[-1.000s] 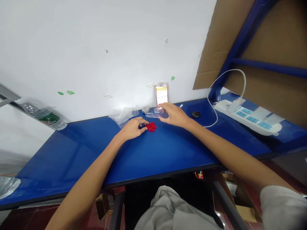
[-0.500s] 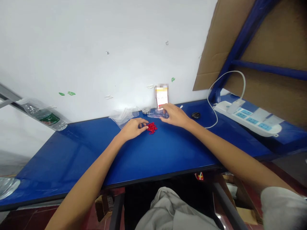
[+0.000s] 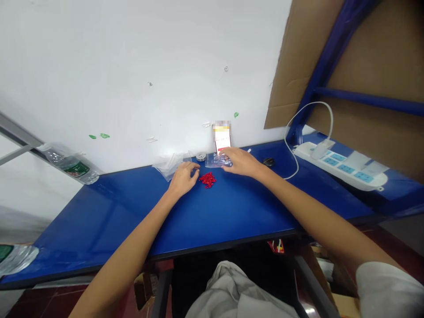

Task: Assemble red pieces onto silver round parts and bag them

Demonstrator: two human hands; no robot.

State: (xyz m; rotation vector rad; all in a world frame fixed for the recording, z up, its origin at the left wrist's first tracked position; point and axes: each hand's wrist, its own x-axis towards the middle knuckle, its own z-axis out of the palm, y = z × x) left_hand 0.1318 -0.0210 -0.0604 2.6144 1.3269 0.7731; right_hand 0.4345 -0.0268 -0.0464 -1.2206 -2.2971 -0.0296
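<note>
A small pile of red pieces (image 3: 207,179), too small to make out singly, lies on the blue table. Just left of it rests my left hand (image 3: 183,179), thumb and forefinger apart with nothing visible between them. Its fingertips are close to the pile but clear of it. Behind the pile, a clear plastic bag (image 3: 212,160) lies flat. My right hand (image 3: 241,161) grips the bag's right end, its forefinger reaching over toward the lower edge of a lit phone (image 3: 222,138) propped against the wall. The fingertips under that hand are partly hidden.
More clear plastic bags (image 3: 170,164) lie behind my left hand, beside a small round spool (image 3: 200,156). A black mouse-like object (image 3: 268,162) and a white power strip (image 3: 341,165) are at right. Plastic bottles (image 3: 74,165) lie at left.
My left hand has drawn back slightly left, so its fingers no longer touch the red pile. My right hand stays at the bag. The view has shifted a little.
</note>
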